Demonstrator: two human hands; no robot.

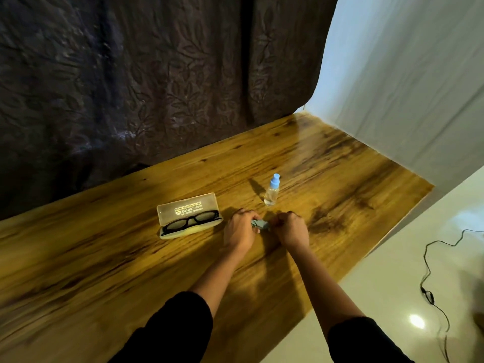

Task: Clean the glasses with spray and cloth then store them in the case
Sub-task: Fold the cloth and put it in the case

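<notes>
Black-framed glasses (192,221) lie folded in the open translucent case (186,205), whose lid stands up behind them. Just right of the case, my left hand (241,229) and my right hand (289,229) both pinch a small grey-blue cloth (260,224), bunched between them low over the wooden table (131,258). A small clear spray bottle (271,191) with a light blue cap stands upright a little beyond my hands, apart from them.
A dark patterned curtain (131,87) hangs behind the table's far edge. A white wall (406,87) borders the table's right end. A black cable (429,273) with an inline switch trails over the pale floor at the right.
</notes>
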